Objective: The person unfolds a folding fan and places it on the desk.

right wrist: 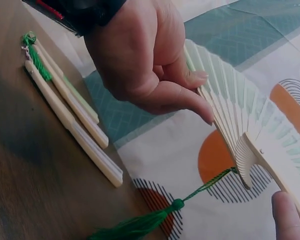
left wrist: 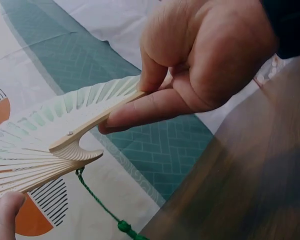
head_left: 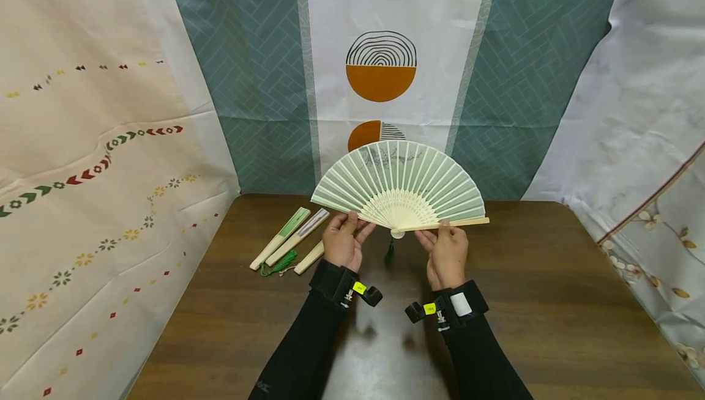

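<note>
A pale green folding fan [head_left: 424, 174], spread wide with a faint dark drawing near its top edge, is held up over the table. My left hand [head_left: 343, 244] pinches its left side between thumb and fingers. My right hand [head_left: 448, 256] grips the pale guard stick on the right side, thumb on the near face, as the left wrist view also shows. From the fan's pivot hangs a green tassel [right wrist: 140, 222]. Beside my left hand, several folded fans lie on the table: a green-edged one [head_left: 281, 238], a whitish one [head_left: 297, 237] and one partly hidden behind the hand [head_left: 309, 258].
The brown wooden table [head_left: 551, 302] spreads beneath both arms. Another green tassel [head_left: 279, 263] lies by the folded fans. A teal and white patterned cloth [head_left: 253, 82] hangs behind the table, with patterned light cloths at the left [head_left: 110, 204] and right [head_left: 633, 112].
</note>
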Demonstrator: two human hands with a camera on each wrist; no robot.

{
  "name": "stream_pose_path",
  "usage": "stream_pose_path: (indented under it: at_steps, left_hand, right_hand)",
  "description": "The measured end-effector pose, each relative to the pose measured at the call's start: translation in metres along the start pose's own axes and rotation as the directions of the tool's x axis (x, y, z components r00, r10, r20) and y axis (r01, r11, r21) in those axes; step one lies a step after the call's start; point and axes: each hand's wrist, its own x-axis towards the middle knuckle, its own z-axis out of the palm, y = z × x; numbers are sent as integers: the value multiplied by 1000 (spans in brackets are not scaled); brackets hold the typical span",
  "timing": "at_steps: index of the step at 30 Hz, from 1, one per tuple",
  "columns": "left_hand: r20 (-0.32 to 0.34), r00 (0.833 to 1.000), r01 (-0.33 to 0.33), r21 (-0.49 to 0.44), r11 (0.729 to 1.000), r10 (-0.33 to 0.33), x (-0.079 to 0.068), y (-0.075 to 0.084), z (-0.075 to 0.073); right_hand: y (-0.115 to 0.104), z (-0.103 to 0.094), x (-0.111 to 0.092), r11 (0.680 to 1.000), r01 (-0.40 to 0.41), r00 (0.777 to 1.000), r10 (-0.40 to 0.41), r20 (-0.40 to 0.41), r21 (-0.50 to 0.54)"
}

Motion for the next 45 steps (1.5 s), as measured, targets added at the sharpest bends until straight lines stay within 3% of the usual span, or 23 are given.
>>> stream_pose_path:
  at_steps: [15,36,45]
  left_hand:
    - [-41,999,0,-84,996,-3,-1,-11,8]
    - [-81,997,-30,-125,992,19,0,-16,10]
    - [-69,997,35,-111,993,-43,2,-33,14]
  right_hand:
    - [2,2,-4,992,7,998,0,-56,128]
    - [4,1,-3,985,13,998,-3,-57,174]
    - [6,-11,0,978,12,997,6,-83,209]
